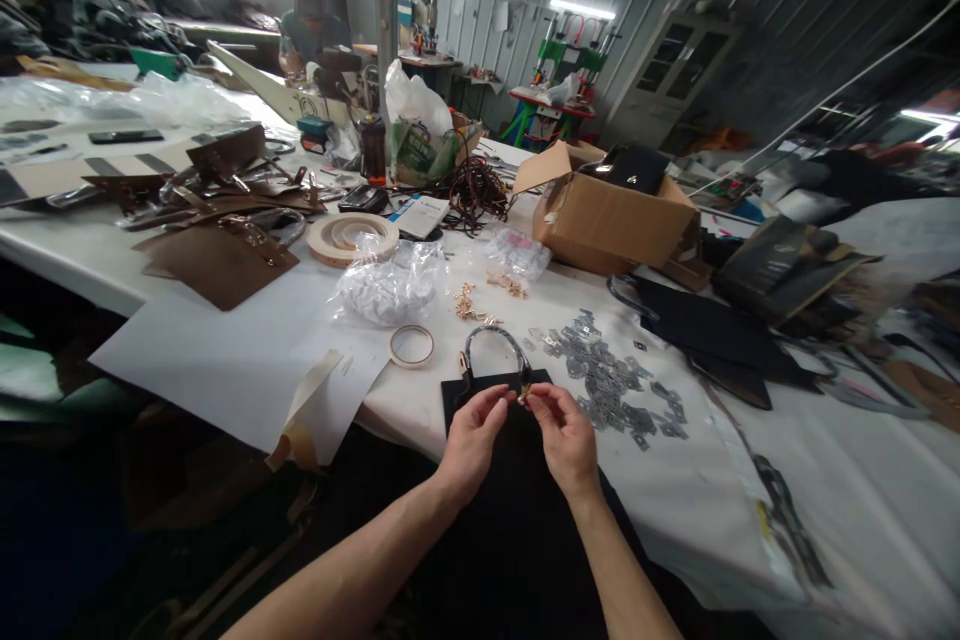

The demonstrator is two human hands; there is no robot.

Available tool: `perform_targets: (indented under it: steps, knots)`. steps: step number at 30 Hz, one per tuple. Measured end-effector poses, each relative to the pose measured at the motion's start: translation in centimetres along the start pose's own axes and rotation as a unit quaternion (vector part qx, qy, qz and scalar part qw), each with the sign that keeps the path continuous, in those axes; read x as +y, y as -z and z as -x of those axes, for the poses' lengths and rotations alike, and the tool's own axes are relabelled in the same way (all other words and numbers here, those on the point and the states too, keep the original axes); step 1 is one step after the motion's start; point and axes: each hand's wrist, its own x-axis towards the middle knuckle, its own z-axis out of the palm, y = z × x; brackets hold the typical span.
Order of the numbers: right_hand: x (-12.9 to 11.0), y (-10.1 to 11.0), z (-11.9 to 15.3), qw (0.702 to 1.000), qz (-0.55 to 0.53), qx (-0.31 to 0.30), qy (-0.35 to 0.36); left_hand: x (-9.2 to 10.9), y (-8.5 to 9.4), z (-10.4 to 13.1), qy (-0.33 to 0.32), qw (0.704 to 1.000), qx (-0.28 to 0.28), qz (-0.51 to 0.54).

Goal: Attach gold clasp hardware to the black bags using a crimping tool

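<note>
A black bag panel [517, 520] lies at the table's front edge, with a curved handle [495, 332] at its top. A gold-coloured fitting [463, 362] shows at the handle's left base. My right hand [571, 435] pinches a small gold-coloured metal fitting [525, 394] near the handle's right base. Close beside it, my left hand [474, 435] has its thumb and fingertips together; what they hold is too small to make out. Loose gold-coloured fittings [466, 302] lie beyond the handle, and a heap of flat metal plates [600, 370] is to the right.
Left of the panel are a tape roll [411, 346], a plastic bag of white pieces [390, 285] and brown bag parts [225, 260]. A cardboard box [615, 220] stands behind, with black bag pieces [705, 320] on the right. A person [307, 25] sits across the room.
</note>
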Motion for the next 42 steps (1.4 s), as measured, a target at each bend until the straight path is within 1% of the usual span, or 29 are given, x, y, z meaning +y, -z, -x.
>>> perform_targets:
  steps: [2,5,7,8,10,11,12,13,14,15,17,19,21,23,24,26,29,33,37,39,42]
  knots:
    - [0.9,0.7,-1.0,1.0,0.016,0.002,0.02,-0.2,0.0,0.4,-0.025,0.999,0.006,-0.021]
    - [1.7,1.1,-2.2,0.988,0.098,-0.048,0.11,0.1,0.3,1.6,-0.061,0.994,0.005,-0.087]
    - [1.9,1.0,-2.4,0.973,0.146,-0.076,0.164,0.9,1.0,2.6,-0.096,0.98,0.015,-0.174]
    - [2.0,0.8,-2.5,0.966,0.16,-0.09,0.182,1.3,1.5,3.0,-0.123,0.964,0.03,-0.233]
    - [2.2,0.4,-2.4,0.956,0.174,-0.124,0.2,2.4,2.6,3.6,-0.179,0.913,0.076,-0.358]
    - [2.3,0.2,-2.3,0.954,0.175,-0.136,0.2,2.9,3.2,3.8,-0.197,0.885,0.101,-0.41]
    - [2.4,0.0,-2.3,0.955,0.174,-0.14,0.193,3.3,3.7,3.8,-0.202,0.863,0.121,-0.447]
    - [2.6,-0.1,-2.3,0.96,0.169,-0.134,0.18,3.7,4.2,3.7,-0.197,0.851,0.135,-0.468]
    - [2.7,-0.2,-2.4,0.966,0.162,-0.12,0.164,3.9,4.5,3.4,-0.186,0.849,0.139,-0.474]
    - [2.8,-0.2,-2.5,0.972,0.153,-0.104,0.145,4.1,4.8,3.1,-0.174,0.854,0.138,-0.472]
    - [2.9,-0.2,-2.9,0.981,0.133,-0.09,0.113,4.4,4.9,2.4,-0.149,0.874,0.132,-0.442]
    - [3.0,-0.2,-3.4,0.984,0.117,-0.098,0.094,4.6,4.8,1.7,-0.117,0.902,0.141,-0.392]
    - [2.9,-0.2,-3.8,0.986,0.103,-0.104,0.081,4.8,4.5,1.1,-0.067,0.927,0.149,-0.339]
    - [2.8,-0.2,-4.1,0.987,0.092,-0.105,0.08,5.0,3.9,0.7,-0.026,0.947,0.121,-0.297]
    - [2.8,-0.3,-4.2,0.987,0.089,-0.106,0.084,5.1,3.6,0.6,-0.019,0.953,0.103,-0.283]
    - [2.8,-0.3,-4.3,0.984,0.092,-0.112,0.1,5.0,3.1,0.4,-0.03,0.957,0.084,-0.276]
    - [3.0,-0.1,-4.7,0.976,0.117,-0.12,0.138,4.8,2.7,0.3,-0.049,0.945,0.105,-0.306]
    - [3.1,0.1,-5.4,0.96,0.152,-0.131,0.195,4.8,3.0,0.2,-0.056,0.933,0.088,-0.343]
    - [3.0,0.4,-5.8,0.947,0.166,-0.165,0.219,4.9,3.3,0.0,-0.065,0.926,0.069,-0.366]
    - [3.1,0.5,-6.1,0.941,0.168,-0.184,0.231,4.8,3.4,-0.2,-0.067,0.928,0.066,-0.36]
    - [3.5,0.9,-6.5,0.928,0.167,-0.216,0.255,4.7,3.6,-0.6,-0.06,0.94,0.06,-0.329]
